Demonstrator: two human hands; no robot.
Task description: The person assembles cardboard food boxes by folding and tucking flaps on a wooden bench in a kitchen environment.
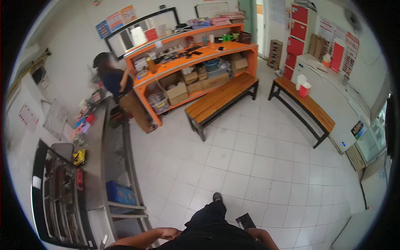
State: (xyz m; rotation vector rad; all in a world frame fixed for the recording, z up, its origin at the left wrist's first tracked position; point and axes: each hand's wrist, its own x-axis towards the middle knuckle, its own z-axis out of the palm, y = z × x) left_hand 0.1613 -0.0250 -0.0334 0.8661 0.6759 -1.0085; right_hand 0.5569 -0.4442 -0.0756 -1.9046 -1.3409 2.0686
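At the lower edge, my left hand rests against the front of my dark clothing. Its fingers are curled closed, and whatever they may hold is hidden. My right hand is low at my right side, partly covered by my body. It grips a flat, dark rectangular thing that sticks out ahead of it; its exact kind cannot be told. One dark shoe shows on the tiled floor in front of me.
A steel counter runs along the left, with a blue crate beneath. A person stands by an orange shelf unit ahead. Wooden benches stand mid-room and right, before a white chest freezer.
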